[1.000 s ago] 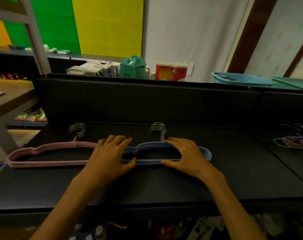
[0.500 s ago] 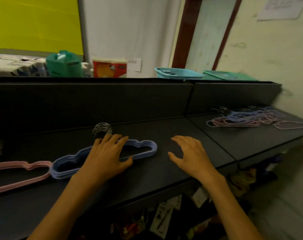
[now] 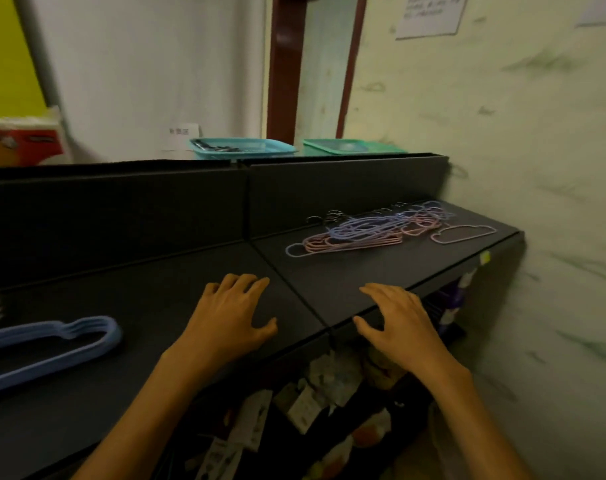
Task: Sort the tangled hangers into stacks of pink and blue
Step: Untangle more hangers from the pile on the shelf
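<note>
Hovering over shelf [image 3: 381,271]: left hand [image 3: 230,315], right hand [image 3: 398,322], fingers spread, empty; one blue stack [image 3: 52,344], one tangled pile [image 3: 374,230].

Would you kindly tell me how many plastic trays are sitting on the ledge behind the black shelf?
2. The blue tray sits left of the door frame with dark items inside; the green tray sits just to its right, near the wall. Others may lie out of view further left.

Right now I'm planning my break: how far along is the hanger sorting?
Partly done. A stack of blue hangers lies at the left. Nothing is in hand: the left hand and right hand are empty and open above the black shelf. A tangled pile of pink and blue hangers remains unsorted.
</note>
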A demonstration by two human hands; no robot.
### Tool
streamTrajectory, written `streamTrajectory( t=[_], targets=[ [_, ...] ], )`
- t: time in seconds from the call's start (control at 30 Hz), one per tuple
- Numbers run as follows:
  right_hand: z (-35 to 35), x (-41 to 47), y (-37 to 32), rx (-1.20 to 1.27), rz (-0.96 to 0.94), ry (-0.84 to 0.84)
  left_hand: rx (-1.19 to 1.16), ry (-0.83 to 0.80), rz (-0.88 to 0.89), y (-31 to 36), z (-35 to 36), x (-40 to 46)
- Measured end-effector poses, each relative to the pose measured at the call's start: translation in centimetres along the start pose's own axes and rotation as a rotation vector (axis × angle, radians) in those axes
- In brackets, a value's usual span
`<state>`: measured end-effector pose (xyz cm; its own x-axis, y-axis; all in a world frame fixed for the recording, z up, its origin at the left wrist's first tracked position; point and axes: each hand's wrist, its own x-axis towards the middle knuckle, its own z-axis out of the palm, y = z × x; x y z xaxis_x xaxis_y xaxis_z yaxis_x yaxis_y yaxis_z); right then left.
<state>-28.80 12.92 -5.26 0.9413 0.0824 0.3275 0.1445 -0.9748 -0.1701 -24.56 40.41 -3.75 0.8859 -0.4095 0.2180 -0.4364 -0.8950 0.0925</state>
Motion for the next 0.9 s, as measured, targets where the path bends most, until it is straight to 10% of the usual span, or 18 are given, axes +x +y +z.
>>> streamTrajectory(
  t=[0.9],
  targets=[
    [-0.6, 15.2, 34.6, 0.026, 0.142, -0.004, -0.020, 0.023, 0.067, 19.4, 8.0, 32.8]
  ],
)
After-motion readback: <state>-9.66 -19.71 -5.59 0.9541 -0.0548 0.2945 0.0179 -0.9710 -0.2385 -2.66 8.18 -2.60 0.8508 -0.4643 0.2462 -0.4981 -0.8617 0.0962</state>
